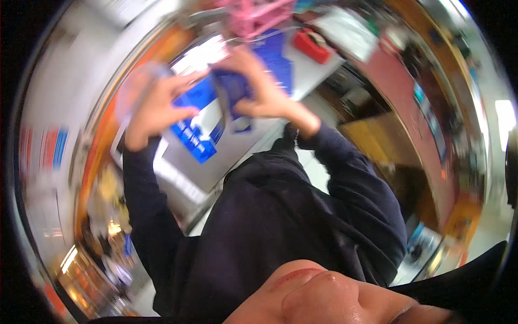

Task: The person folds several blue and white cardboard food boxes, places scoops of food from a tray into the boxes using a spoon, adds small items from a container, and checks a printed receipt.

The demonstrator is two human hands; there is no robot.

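Left grip: the left hand (154, 108) spread, thumb apart from fingers.
Right grip: the right hand (267, 94) curved, thumb apart — blur hides whether it pinches anything.
Blue-and-white packet (195, 141): on the grey worktop (186, 168), between the hands, near corner pointing bodyward.
Long axis: apparently away from the person — far end blurred.

Toward the top of my view I see a pink plastic basket (261, 17), with a red tape dispenser (311, 47) near it and a pale flat packet (348, 31) farther right. A reddish desk (389, 78) curves down my right side, a brown cardboard box (382, 137) below it. At far left I make out a blurred red-and-blue notice (53, 148).
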